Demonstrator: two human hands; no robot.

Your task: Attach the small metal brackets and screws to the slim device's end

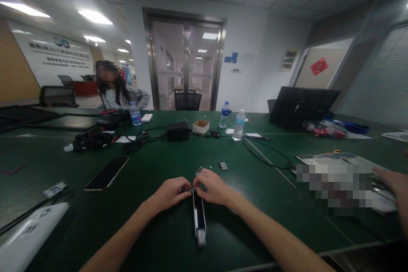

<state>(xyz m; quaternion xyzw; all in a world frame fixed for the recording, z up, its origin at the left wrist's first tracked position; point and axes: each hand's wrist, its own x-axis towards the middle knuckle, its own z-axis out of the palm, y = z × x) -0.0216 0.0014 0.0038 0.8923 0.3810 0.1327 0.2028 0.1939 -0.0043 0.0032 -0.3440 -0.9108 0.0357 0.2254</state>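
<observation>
A long narrow white-and-black device (199,216) lies lengthwise on the green table, its light grey end toward me. At its far end, my left hand (170,193) comes in from the left with thumb and fingertips pinched together. From the right, my right hand (212,187) is over the device's far part, its fingers curled and pressed together. The two sets of fingertips nearly meet, and whatever small piece is between them is too small to make out. Just beyond my right hand lies a small metal part (223,165), with tiny pieces near it.
A phone (107,174) lies left, a white device (33,233) at lower left. Farther back are a black box (178,131), an open small box (201,126), bottles (239,125), cables and a monitor (302,106). A person (119,91) sits across; another person's hand (390,180) is at right.
</observation>
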